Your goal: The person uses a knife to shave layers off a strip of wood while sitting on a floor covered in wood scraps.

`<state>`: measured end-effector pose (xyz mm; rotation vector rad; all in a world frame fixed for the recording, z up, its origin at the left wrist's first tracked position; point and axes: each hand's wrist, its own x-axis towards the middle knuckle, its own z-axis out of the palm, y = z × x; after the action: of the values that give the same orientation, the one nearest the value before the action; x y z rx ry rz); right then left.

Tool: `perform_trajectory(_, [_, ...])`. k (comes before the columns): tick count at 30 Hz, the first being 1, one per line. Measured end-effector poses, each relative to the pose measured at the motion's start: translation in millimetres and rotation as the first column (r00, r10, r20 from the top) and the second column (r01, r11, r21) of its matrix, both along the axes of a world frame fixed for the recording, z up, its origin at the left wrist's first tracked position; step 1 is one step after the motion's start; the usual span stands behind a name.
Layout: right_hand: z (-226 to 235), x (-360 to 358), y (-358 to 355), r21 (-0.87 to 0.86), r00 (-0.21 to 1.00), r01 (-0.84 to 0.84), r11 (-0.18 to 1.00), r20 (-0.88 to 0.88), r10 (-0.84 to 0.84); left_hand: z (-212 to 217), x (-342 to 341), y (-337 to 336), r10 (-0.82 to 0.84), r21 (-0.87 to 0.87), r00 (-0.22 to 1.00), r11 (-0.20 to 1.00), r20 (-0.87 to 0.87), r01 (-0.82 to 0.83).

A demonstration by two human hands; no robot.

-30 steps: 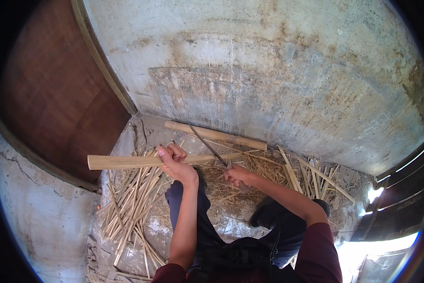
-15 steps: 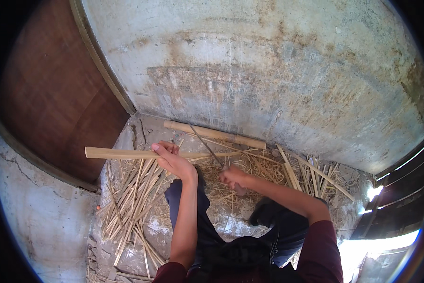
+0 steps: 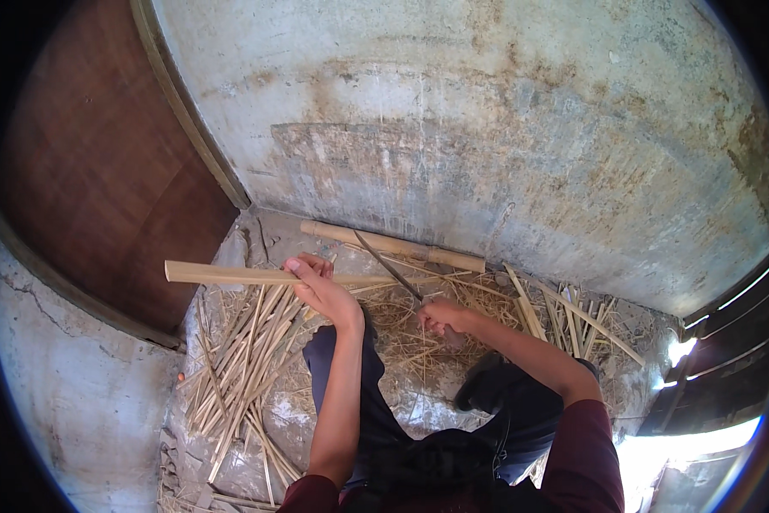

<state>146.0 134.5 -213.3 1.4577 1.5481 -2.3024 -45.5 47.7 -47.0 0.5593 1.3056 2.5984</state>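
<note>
My left hand is closed around a long, flat split-bamboo strip, held nearly level above the floor. One end of the strip juts out to the left; the other runs right, toward the knife. My right hand grips the handle of a knife with a long, narrow, dark blade. The blade slants up and to the left, crossing the view of the strip's right part; whether the two touch I cannot tell. Most of the handle is hidden by my fingers.
Many thin bamboo strips lie heaped on the floor at left. Shavings cover the ground between my legs. A bamboo pole lies along the stained wall. More split pieces rest at right. A brown door panel stands at left.
My right hand has moved slightly to the right with the knife. The bamboo strip in my left hand has shifted a little to the right.
</note>
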Motion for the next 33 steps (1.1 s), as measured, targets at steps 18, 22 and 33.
perform_trajectory(18, [63, -17, -17, 0.148, 0.984, -0.073, 0.986, -0.149, 0.095, 2, 8, 5, -0.067, 0.036, 0.996, 0.997, -0.052, 0.069])
perform_trajectory(22, [49, -11, -18, 0.166, 0.958, -0.100, 0.981, -0.251, 0.140, 2, 15, 4, -0.066, 0.033, 0.996, 0.997, -0.067, 0.068])
perform_trajectory(33, [52, -29, -17, 0.179, 0.987, -0.075, 0.981, -0.128, 0.099, -4, 1, -1, -0.063, 0.049, 0.996, 0.997, -0.057, 0.066])
